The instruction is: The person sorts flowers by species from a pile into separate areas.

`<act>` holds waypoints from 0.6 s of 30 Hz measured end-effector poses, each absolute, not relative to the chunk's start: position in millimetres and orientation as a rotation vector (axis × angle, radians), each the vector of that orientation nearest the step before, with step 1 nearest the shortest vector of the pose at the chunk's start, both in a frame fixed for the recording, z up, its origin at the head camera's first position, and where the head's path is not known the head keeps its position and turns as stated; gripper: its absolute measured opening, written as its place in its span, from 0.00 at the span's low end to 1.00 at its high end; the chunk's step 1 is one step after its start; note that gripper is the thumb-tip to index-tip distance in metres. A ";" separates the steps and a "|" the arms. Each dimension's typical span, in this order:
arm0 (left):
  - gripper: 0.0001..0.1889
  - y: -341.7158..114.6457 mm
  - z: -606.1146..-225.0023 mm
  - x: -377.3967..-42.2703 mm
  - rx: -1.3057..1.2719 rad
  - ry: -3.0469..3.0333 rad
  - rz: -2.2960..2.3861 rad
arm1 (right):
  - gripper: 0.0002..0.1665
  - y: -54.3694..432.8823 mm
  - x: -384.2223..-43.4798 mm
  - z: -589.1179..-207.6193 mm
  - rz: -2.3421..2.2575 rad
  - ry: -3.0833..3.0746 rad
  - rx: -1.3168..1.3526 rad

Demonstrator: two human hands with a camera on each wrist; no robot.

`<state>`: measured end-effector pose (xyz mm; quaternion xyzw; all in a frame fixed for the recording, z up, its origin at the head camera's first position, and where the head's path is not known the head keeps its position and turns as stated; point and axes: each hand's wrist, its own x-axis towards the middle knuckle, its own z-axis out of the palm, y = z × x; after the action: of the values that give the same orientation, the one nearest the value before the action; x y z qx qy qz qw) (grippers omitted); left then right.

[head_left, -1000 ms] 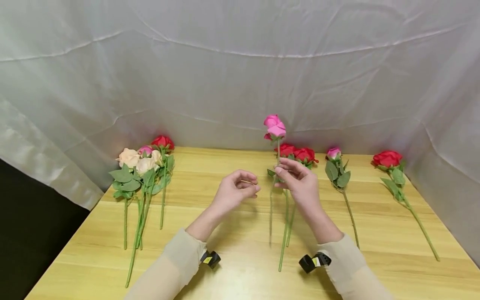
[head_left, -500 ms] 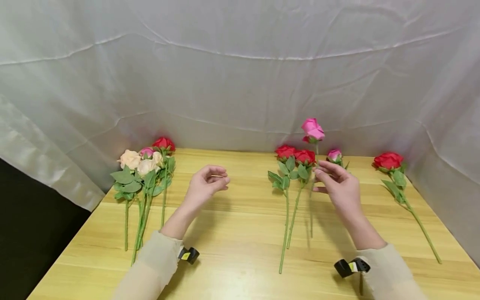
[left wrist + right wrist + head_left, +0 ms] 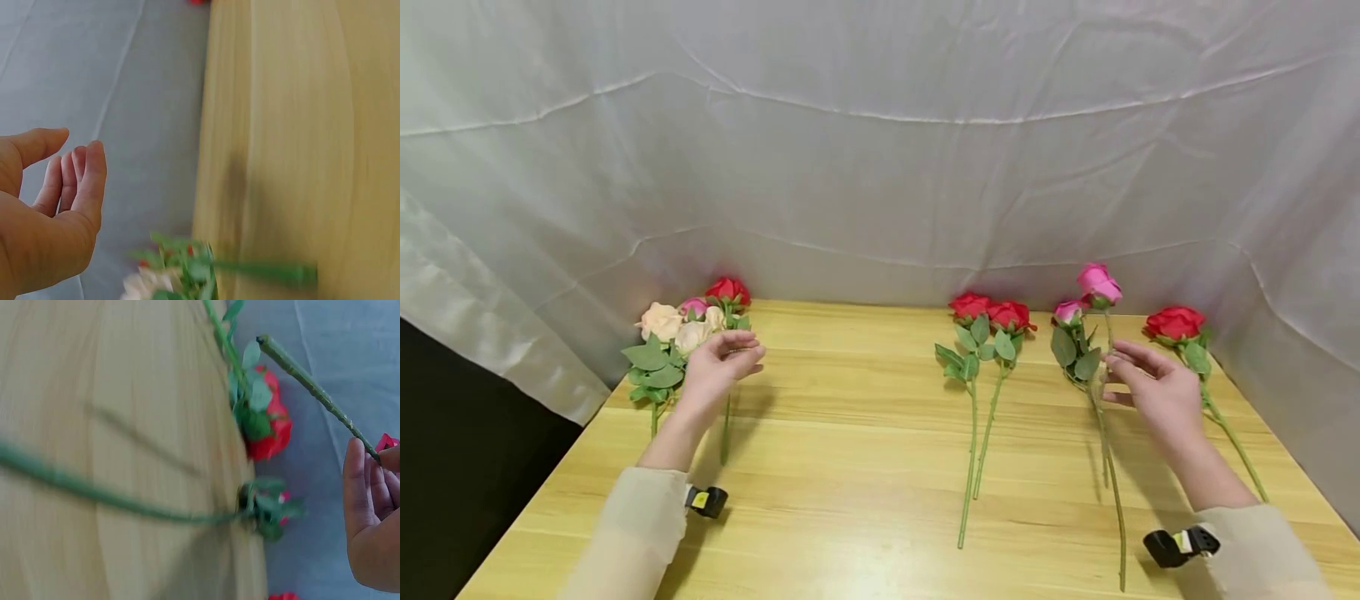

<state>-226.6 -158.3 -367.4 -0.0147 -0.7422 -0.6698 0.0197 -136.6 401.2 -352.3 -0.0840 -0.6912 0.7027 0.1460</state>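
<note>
Between thumb and fingers my right hand (image 3: 1161,404) pinches the stem of a pink rose (image 3: 1100,285), held raised above the table on the right. In the right wrist view the bare lower stem (image 3: 319,394) sticks out past the fingertips. Behind it lies another pink rose (image 3: 1067,314) with green leaves, its long stem pointing towards me. My left hand (image 3: 715,375) holds nothing; its fingers are loosely bent. It hovers over the left group of roses, covering some of their stems. That group has cream roses (image 3: 660,322), a pink rose (image 3: 694,307) and a red rose (image 3: 728,290).
Two red roses (image 3: 1010,316) lie side by side right of the middle of the wooden table (image 3: 850,467). Another red rose (image 3: 1176,322) lies at the far right, partly behind my right hand. A grey cloth (image 3: 880,183) hangs along the back.
My right hand has carried the pink rose rightwards, past the two red roses to the lying pink one, and lowered it somewhat. My left hand has moved left to the left-hand group.
</note>
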 end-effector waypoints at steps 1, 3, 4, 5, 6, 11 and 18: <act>0.18 -164.3 -368.5 -227.9 -0.024 -2.310 -2.063 | 0.10 406.7 -136.2 -354.0 2.027 -1.997 -0.253; 0.19 -175.8 -371.5 -230.1 0.017 -2.329 -2.036 | 0.10 416.5 -135.0 -357.6 2.025 -2.024 -0.275; 0.20 -181.2 -374.1 -231.6 0.034 -2.344 -2.018 | 0.10 420.4 -134.8 -359.4 2.028 -2.037 -0.281; 0.22 -186.3 -376.8 -232.9 0.051 -2.353 -2.008 | 0.10 423.9 -134.8 -361.1 2.030 -2.052 -0.291; 0.23 -190.7 -379.4 -233.6 0.068 -2.368 -1.990 | 0.11 426.9 -135.0 -362.9 2.025 -2.072 -0.307; 0.29 -205.6 -391.3 -237.2 0.163 -2.439 -1.926 | 0.10 438.9 -138.9 -371.1 2.029 -2.174 -0.406; 0.33 -211.7 -398.1 -243.3 0.265 -2.475 -2.068 | 0.07 452.1 -143.0 -380.9 1.945 -2.382 -0.507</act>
<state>-243.3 -211.7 -398.1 0.0818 -0.7640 -0.6383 -0.0471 -143.0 452.1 -380.9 -0.1627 -0.7641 0.6241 0.0125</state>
